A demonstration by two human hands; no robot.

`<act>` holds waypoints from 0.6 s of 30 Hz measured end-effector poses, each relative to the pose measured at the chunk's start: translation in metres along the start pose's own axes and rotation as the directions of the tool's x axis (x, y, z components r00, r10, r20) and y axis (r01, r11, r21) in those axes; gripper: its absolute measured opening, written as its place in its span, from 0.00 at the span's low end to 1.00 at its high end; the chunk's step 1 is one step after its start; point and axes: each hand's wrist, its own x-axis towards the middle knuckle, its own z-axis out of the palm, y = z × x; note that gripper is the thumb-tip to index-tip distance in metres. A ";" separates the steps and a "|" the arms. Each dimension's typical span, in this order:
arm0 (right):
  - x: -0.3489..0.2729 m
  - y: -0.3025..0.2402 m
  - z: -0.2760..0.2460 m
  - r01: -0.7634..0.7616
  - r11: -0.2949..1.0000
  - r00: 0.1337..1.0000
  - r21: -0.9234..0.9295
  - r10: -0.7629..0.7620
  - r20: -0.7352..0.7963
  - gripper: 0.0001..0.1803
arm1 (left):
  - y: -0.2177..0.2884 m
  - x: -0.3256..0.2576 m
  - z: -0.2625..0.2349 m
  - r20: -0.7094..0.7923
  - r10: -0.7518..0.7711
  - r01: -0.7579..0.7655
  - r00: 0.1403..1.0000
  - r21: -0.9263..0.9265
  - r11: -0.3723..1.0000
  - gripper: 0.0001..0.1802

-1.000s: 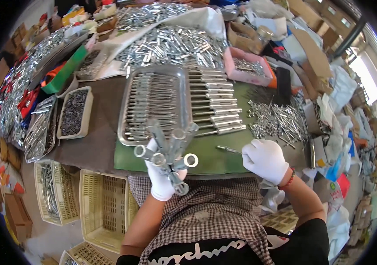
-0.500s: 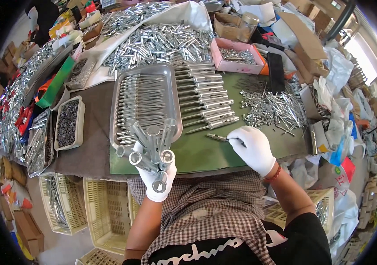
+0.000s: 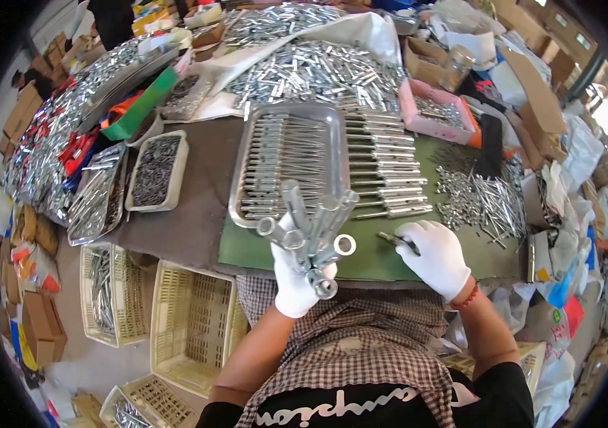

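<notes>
Lifted tubes (image 3: 315, 228) (left fingers (image 3: 284, 257) around)

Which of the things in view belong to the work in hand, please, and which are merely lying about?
In hand: metal tubes in left hand; bolt under right hand; metal tray; loose bolts.
Lying about: pink box; yellow crates; cardboard boxes.

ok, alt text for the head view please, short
A person in white gloves works at a cluttered bench: the left hand grips a bunch of metal tubes, while the right hand pinches a small metal pin on the green mat. Behind lie a metal tray of rods, loose pins and a pink box.
</notes>
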 end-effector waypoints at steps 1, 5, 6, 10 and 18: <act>0.002 -0.001 -0.004 0.019 1.000 1.000 0.007 -0.019 0.000 0.06 | 0.000 0.001 -0.002 -0.045 -0.048 0.046 0.998 -0.044 0.998 0.37; 0.009 0.002 -0.026 -0.105 0.939 0.994 0.328 0.086 0.072 0.17 | -0.002 0.001 0.002 0.019 0.224 -0.148 0.974 0.806 0.573 0.49; 0.012 -0.002 -0.035 -0.194 0.831 0.981 0.521 0.169 0.095 0.19 | -0.005 0.001 0.001 0.011 0.235 -0.148 0.972 0.806 0.573 0.49; 0.028 -0.025 -0.058 0.003 0.227 0.987 0.974 0.154 -0.039 0.21 | -0.006 0.001 -0.005 0.037 0.190 -0.191 0.981 0.351 0.917 0.26; 0.054 -0.055 -0.028 0.011 -0.690 0.989 0.724 0.116 0.095 0.18 | -0.002 0.000 0.007 0.235 0.397 -0.443 0.887 0.674 0.591 0.41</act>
